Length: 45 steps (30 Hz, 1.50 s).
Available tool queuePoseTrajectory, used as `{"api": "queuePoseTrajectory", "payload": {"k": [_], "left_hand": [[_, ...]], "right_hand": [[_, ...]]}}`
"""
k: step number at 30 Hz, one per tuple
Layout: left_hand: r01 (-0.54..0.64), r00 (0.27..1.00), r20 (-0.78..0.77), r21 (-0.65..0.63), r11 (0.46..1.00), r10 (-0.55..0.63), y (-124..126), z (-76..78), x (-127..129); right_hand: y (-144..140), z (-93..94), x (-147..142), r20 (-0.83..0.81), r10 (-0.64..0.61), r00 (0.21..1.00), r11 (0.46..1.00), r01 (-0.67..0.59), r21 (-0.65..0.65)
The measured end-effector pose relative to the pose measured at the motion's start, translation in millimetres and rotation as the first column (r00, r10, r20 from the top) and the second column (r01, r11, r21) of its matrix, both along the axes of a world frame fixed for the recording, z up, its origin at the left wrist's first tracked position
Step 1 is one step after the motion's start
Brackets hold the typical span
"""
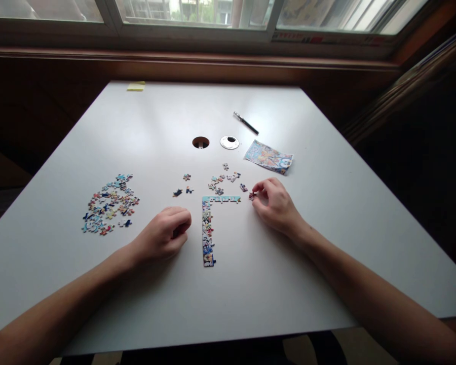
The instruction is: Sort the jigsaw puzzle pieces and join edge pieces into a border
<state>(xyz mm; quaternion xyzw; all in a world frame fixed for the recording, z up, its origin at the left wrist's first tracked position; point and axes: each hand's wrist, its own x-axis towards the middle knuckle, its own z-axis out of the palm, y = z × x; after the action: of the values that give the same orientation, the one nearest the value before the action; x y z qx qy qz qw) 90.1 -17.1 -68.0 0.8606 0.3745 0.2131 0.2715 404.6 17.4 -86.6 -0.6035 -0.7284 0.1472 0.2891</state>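
An L-shaped strip of joined puzzle pieces (208,230) lies in the middle of the white table (251,284). My left hand (165,233) rests curled on the table just left of the strip, and nothing shows in it. My right hand (275,205) sits to the right of the strip's top arm, with its fingertips pinching a small puzzle piece (252,195). Several loose pieces (222,180) lie just beyond the strip. A bigger heap of loose pieces (110,205) lies at the left.
A printed reference picture (269,157) lies past my right hand. Farther back are a black pen (245,123), a round cable hole (200,142) with its metal cover (229,142) beside it, and a yellow sticky pad (136,86). A window ledge runs behind the table.
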Motion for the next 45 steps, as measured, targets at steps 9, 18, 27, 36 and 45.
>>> {"api": "queuePoseTrajectory", "payload": {"k": [9, 18, 27, 36, 45], "left_hand": [[0.005, 1.0, 0.013, 0.023, 1.0, -0.005, 1.2, -3.6, -0.7], [0.002, 1.0, 0.025, 0.01, 1.0, -0.002, 3.3, -3.5, -1.5], [-0.151, 0.983, 0.117, 0.046, 0.988, 0.144, 12.1, 4.3, 2.3], [-0.137, 0.966, -0.209, 0.07, 0.988, 0.149, 97.7, 24.2, 36.7], [-0.104, 0.957, -0.274, -0.026, 0.994, 0.093, 109.9, 24.0, 47.9]], "right_hand": [[0.3, -1.1, 1.8, -0.063, 0.018, 0.998, 1.0, -0.017, 0.016], [1.1, -2.7, 2.6, -0.05, 0.011, 0.999, 1.0, -0.01, 0.016], [3.1, -4.3, -1.6, -0.041, 0.003, 0.999, 0.998, 0.0, 0.06], [3.3, -7.7, 1.3, -0.079, 0.007, 0.997, 0.999, -0.002, 0.052], [5.3, -10.5, 1.9, -0.067, 0.023, 0.998, 0.997, -0.018, 0.078]]}}
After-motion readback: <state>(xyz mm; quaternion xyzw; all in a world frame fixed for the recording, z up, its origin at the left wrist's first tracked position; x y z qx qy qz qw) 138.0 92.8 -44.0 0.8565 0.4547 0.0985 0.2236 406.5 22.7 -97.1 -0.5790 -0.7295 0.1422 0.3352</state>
